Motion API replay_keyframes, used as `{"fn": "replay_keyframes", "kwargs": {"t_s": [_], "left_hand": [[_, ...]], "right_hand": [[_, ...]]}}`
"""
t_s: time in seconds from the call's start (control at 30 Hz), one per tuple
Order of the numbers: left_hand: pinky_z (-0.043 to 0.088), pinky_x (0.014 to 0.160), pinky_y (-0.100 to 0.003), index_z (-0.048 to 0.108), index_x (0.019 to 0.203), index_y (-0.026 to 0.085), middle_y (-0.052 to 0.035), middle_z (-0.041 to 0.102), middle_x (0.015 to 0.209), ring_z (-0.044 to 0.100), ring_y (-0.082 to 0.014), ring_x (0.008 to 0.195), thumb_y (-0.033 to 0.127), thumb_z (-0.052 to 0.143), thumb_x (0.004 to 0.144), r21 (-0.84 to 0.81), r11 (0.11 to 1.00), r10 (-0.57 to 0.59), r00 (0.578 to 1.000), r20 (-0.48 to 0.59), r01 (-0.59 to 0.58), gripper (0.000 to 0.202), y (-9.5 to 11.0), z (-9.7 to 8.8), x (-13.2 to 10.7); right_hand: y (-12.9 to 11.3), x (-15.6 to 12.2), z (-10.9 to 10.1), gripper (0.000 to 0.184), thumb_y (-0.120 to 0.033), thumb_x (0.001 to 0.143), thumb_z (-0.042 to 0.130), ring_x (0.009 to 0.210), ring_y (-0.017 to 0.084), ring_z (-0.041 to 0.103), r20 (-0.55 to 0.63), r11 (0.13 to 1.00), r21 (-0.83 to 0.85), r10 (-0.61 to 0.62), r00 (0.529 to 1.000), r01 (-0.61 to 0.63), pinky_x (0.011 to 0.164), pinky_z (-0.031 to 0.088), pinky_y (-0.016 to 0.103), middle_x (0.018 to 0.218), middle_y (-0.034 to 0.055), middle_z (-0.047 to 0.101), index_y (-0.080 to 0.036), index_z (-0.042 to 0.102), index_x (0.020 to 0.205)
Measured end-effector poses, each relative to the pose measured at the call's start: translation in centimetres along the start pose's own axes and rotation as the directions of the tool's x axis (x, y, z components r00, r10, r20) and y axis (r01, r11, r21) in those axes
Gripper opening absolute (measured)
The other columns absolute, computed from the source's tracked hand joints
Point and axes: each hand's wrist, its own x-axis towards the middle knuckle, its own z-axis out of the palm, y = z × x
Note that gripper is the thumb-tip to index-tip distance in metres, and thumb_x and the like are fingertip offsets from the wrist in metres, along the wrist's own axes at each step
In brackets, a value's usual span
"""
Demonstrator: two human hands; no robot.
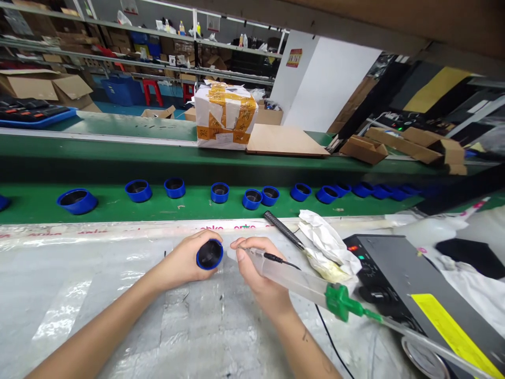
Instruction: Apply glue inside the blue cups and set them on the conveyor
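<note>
Plastic-covered bench (118, 295) takes up the bottom of the frame, and behind it a green strip (197, 210) carries a row of blue cups (220, 198). Left hand (186, 259) is wrapped around a black-lined blue cup (209, 255) mid-frame. Right hand (263, 288), just beside it, pinches a translucent syringe (302, 280) near its tip. Grey control box (398, 263) sits lower right, lights on.

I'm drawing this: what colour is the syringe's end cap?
The end cap is green; the head view shows it best.
</note>
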Motion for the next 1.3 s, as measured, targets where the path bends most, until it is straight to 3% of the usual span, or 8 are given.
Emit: {"fn": "replay_keyframes", "kwargs": {"t_s": [0.2, 0.4, 0.6, 0.73, 0.97, 1.3], "left_hand": [[0.053, 0.091, -0.034, 0.060, 0.108, 0.023, -0.0028, 0.067, 0.112, 0.065, -0.0223, 0.102, 0.011, 0.067, 0.073, -0.004, 1.000, 0.004, 1.000, -0.005, -0.004, 0.038, -0.2, 0.0, 0.0], [0.054, 0.090, -0.033, 0.060, 0.108, 0.024, -0.0022, 0.067, 0.110, 0.066, -0.0214, 0.100, 0.013, 0.069, 0.074, 0.005, 1.000, 0.015, 1.000, -0.004, -0.015, 0.036, -0.2, 0.0, 0.0], [0.056, 0.086, -0.033, 0.060, 0.107, 0.023, -0.0029, 0.067, 0.108, 0.066, -0.0216, 0.097, 0.015, 0.069, 0.075, 0.020, 0.999, 0.028, 1.000, -0.007, -0.027, 0.034, -0.2, 0.0, 0.0], [0.055, 0.086, -0.033, 0.059, 0.106, 0.023, -0.0029, 0.067, 0.108, 0.066, -0.0219, 0.097, 0.014, 0.070, 0.074, 0.021, 0.999, 0.030, 1.000, -0.006, -0.030, 0.035, -0.3, 0.0, 0.0], [0.055, 0.085, -0.033, 0.060, 0.106, 0.024, -0.0016, 0.067, 0.107, 0.067, -0.0215, 0.096, 0.012, 0.070, 0.072, 0.011, 1.000, 0.023, 1.000, -0.001, -0.023, 0.038, -0.3, -0.1, 0.0], [0.054, 0.084, -0.033, 0.060, 0.105, 0.024, -0.0017, 0.066, 0.106, 0.066, -0.0223, 0.096, 0.016, 0.075, 0.072, -0.009, 1.000, 0.015, 1.000, 0.023, -0.015, 0.037, -0.1, -0.3, 0.0]], "right_hand": [[0.0, 0.0, -0.4, 0.003, -0.021, 0.089, 0.069, 0.085, 0.021, 0.079, 0.023, 0.995, -0.091, -0.028, 0.999, 0.030, 0.078, 0.062, 0.032, 0.088, 0.0048, 0.081, -0.023, 0.070, 0.089], [-0.2, -0.1, -0.7, 0.002, -0.023, 0.089, 0.068, 0.077, 0.020, 0.078, 0.097, 0.987, -0.160, 0.001, 0.995, 0.014, 0.072, 0.060, 0.030, 0.086, 0.0049, 0.082, -0.023, 0.069, 0.087], [-0.5, -0.3, -0.9, 0.004, -0.027, 0.088, 0.069, 0.082, 0.022, 0.078, 0.139, 0.972, -0.230, 0.072, 0.988, -0.038, 0.065, 0.057, 0.028, 0.078, 0.0034, 0.080, -0.024, 0.070, 0.085], [-0.5, -0.4, -1.0, 0.006, -0.028, 0.088, 0.069, 0.078, 0.021, 0.077, 0.156, 0.969, -0.242, 0.089, 0.984, -0.049, 0.063, 0.056, 0.027, 0.088, 0.0049, 0.081, -0.024, 0.071, 0.085], [-0.5, -0.7, -0.5, 0.004, -0.027, 0.088, 0.069, 0.073, 0.019, 0.075, 0.183, 0.974, -0.222, 0.094, 0.979, -0.052, 0.060, 0.055, 0.027, 0.079, 0.0019, 0.079, -0.024, 0.071, 0.086], [-0.8, -1.3, 0.6, 0.005, -0.023, 0.086, 0.068, 0.083, 0.024, 0.077, 0.195, 0.983, -0.162, 0.114, 0.974, -0.083, 0.075, 0.059, 0.035, 0.079, -0.0009, 0.079, -0.027, 0.069, 0.084]]}}
